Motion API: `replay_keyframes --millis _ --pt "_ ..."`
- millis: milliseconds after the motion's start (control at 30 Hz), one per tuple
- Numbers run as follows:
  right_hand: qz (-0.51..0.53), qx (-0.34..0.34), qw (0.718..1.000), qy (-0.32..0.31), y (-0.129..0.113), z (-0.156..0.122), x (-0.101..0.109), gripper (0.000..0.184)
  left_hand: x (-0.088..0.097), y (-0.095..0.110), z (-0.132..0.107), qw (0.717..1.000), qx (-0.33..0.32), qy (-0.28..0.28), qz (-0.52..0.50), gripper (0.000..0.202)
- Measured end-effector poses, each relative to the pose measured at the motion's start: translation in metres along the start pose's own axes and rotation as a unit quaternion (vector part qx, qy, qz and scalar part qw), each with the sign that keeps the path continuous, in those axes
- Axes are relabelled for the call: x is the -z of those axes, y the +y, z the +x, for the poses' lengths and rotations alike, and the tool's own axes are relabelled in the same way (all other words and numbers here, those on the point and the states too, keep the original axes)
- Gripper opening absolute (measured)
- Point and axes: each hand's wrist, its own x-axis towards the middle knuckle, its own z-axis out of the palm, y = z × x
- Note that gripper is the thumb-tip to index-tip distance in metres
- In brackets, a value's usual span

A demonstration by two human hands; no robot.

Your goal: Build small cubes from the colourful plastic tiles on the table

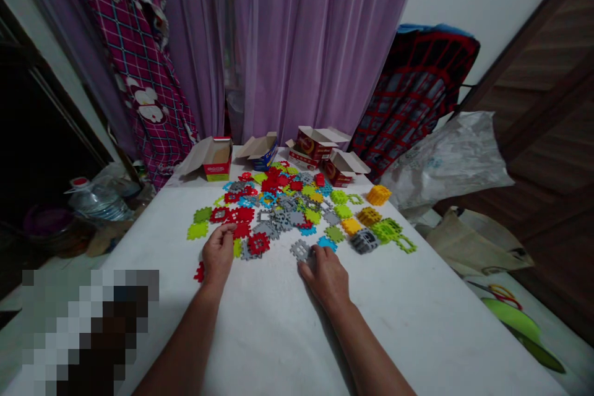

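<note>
On the white table point(297, 328), left hand point(218, 253) curls, grip unclear; right hand point(325, 278) touches a grey plastic tile point(300, 250).

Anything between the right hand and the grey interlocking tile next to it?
Nothing visible. The right hand already has its fingers at the right edge of the grey plastic interlocking tile, with no other piece between them.
</note>
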Motion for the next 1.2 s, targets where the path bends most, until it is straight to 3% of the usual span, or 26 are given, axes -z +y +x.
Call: replay_keyframes --millis 267,433,567,767,900,1000,1100,1200 --pt "-0.016 -0.013 0.999 -0.038 0.0 0.001 0.006 0.047 0.0 0.001 0.0 1.0 0.004 -0.001 0.005 0.033" --pt "0.041 0.019 0.998 -0.049 0.012 -0.004 0.004 0.033 0.001 0.002 0.0 1.0 -0.001 -0.004 0.016 0.032" --pt "0.059 0.041 0.996 -0.057 0.02 0.001 0.005 0.049 0.002 0.002 0.0 1.0 -0.005 -0.008 0.02 0.032" --pt "0.056 0.039 0.996 -0.053 0.023 0.01 0.0 0.039 0.001 0.001 0.0 1.0 -0.008 -0.004 0.022 0.032" --pt "0.107 0.056 0.993 0.006 0.029 0.004 -0.015 0.038 0.001 0.001 0.0 1.0 -0.002 -0.005 0.019 0.032" --pt "0.161 0.038 0.981 0.103 0.044 0.003 -0.019 0.038 0.001 0.001 0.001 1.0 0.006 -0.006 0.017 0.033" --pt "0.181 -0.024 0.962 0.204 0.072 0.01 -0.005 0.044 0.001 0.002 0.002 1.0 0.012 -0.004 0.024 0.033" --pt "0.16 -0.1 0.957 0.22 0.107 0.021 0.022 0.048 0.002 0.003 0.002 1.0 0.005 -0.001 0.027 0.031"
